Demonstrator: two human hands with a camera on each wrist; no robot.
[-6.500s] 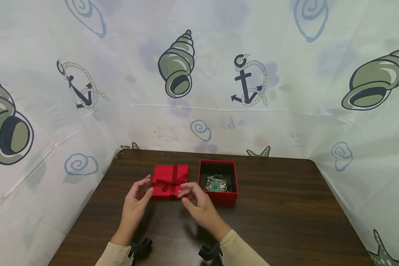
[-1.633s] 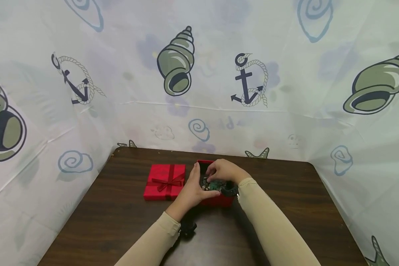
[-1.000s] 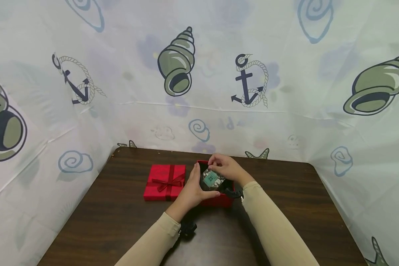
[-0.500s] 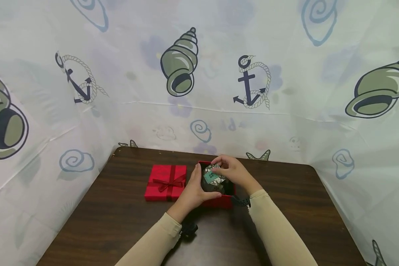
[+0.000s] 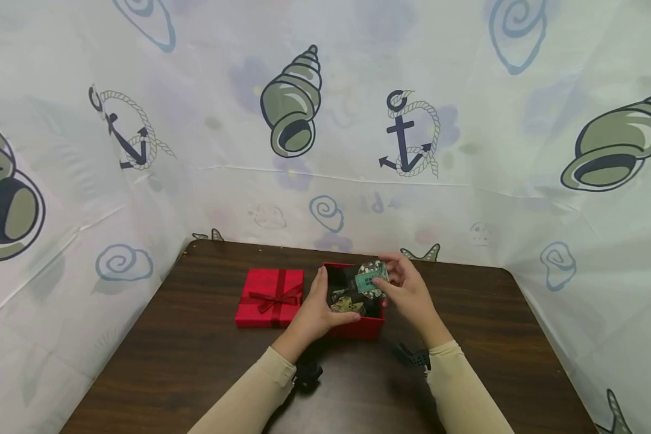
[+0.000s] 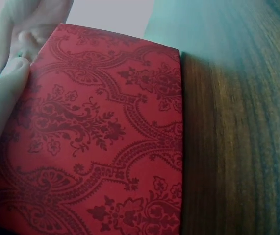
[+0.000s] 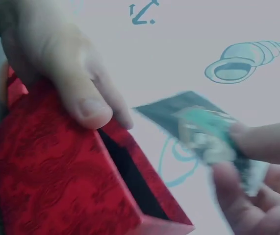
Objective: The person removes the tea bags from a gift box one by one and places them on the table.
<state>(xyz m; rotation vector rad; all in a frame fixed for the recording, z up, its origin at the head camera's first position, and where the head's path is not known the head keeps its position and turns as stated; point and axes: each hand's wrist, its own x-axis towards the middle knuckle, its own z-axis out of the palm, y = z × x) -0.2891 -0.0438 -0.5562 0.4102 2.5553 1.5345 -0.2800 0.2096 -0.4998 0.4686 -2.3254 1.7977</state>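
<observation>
While the left hand (image 5: 316, 308) braces the red box (image 5: 360, 329), the right hand (image 5: 409, 295) has a patterned packet (image 5: 366, 281) up over the box's right side! Look at that right grip: nearly closed, thumb across the teal label, fingers behind, pinching the packet by its right edge. That edge hold probably keeps the label uncovered and the fingers clear of the box wall. And the left grip? Wrapped at the near-left corner, thumb over the near rim and fingers along the left wall, likely so the box won't slide on the tabletop (image 5: 195, 361).

Now the packet's lie: label face towards the head camera, long axis seemingly running sideways from the pinch, free end pointing left, back over the box. The right wrist view is blurred, but it shows a corner jutting away from the fingers.

Down inside the box, mouth upward, a yellowish packet (image 5: 348, 305) rests by the near wall. And over to the left, towards the tabletop's far edge, the red lid (image 5: 263, 286) lies flat beside the box, bow (image 5: 275, 299) uppermost, presumably parked there for easy access!
</observation>
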